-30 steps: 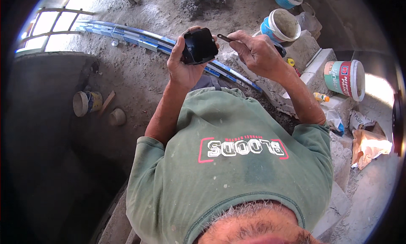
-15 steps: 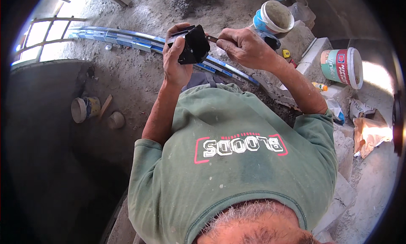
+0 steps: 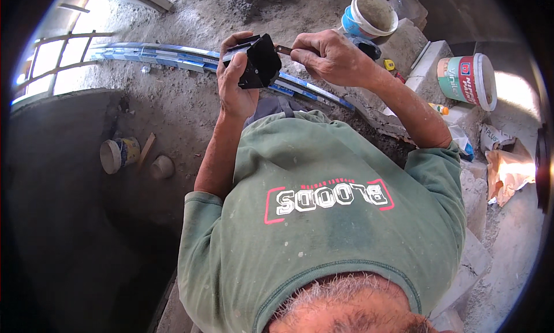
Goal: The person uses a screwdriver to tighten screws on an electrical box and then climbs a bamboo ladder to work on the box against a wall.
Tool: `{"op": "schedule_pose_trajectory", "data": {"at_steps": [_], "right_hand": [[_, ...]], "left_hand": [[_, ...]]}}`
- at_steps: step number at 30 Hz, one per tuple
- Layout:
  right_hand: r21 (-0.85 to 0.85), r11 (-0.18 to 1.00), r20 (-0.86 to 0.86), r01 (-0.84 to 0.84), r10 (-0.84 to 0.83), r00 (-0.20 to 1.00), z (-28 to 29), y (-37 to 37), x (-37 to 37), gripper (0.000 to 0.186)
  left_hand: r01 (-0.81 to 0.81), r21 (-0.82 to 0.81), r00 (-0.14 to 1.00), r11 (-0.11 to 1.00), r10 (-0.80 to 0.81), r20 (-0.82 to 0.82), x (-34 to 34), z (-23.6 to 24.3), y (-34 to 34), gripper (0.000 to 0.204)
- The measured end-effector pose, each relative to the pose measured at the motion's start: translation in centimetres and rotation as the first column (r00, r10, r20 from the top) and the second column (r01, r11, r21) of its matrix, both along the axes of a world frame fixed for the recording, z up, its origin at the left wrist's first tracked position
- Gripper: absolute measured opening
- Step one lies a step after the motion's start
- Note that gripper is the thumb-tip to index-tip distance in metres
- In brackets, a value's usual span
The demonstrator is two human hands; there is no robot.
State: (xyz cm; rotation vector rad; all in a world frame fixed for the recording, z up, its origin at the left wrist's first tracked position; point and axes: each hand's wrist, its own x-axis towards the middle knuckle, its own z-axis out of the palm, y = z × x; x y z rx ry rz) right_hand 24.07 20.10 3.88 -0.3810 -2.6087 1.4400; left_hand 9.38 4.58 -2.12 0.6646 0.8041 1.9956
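In the foreground, a green shirt (image 3: 334, 241) covers the person's chest. Past it, the left hand (image 3: 236, 79) curls around an angular black box (image 3: 262, 62), held tilted in front of the body. The right hand (image 3: 329, 56) pinches a thin dark strip (image 3: 283, 49), its tip at the box's right side. The work looks under way, both pieces gripped; whether they touch, and how much is left, is too small to tell. Beyond, long blue bars (image 3: 173, 58) cross the rough floor (image 3: 179, 96), then a blue-and-white bucket (image 3: 354, 24).
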Motion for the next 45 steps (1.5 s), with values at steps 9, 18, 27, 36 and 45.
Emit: {"op": "schedule_pose_trajectory", "data": {"at_steps": [9, 18, 27, 36, 45], "right_hand": [[0.065, 0.998, -0.025, -0.025, 0.027, 0.999, -0.4, 0.5, -0.2, 0.019], [-0.17, 0.985, 0.082, -0.019, 0.033, 0.996, -0.5, 0.8, -0.7, 0.021], [-0.448, 0.889, 0.323, 0.096, 0.061, 0.944, 1.3, 0.6, -0.7, 0.024], [0.029, 0.999, 0.019, -0.043, 0.043, 0.999, 0.8, -1.0, -0.8, 0.022], [-0.479, 0.865, 0.344, 0.151, 0.026, 0.939, 2.2, -1.4, -0.8, 0.023]], "left_hand": [[0.008, 0.008, 1.0, 1.0, -0.008, -0.01, -0.1, -0.1, 0.3, 0.058], [0.015, 0.026, 1.0, 1.0, -0.014, -0.026, -0.5, 0.1, 0.5, 0.058], [0.016, 0.085, 0.999, 0.996, -0.02, 0.042, -0.3, -0.2, 0.5, 0.061], [0.096, 0.199, 0.944, 0.975, -0.153, 0.294, 0.0, -1.3, 0.1, 0.062], [-0.048, 0.091, 0.979, 0.995, 0.065, -0.193, -0.1, -1.5, -0.7, 0.069]]}}
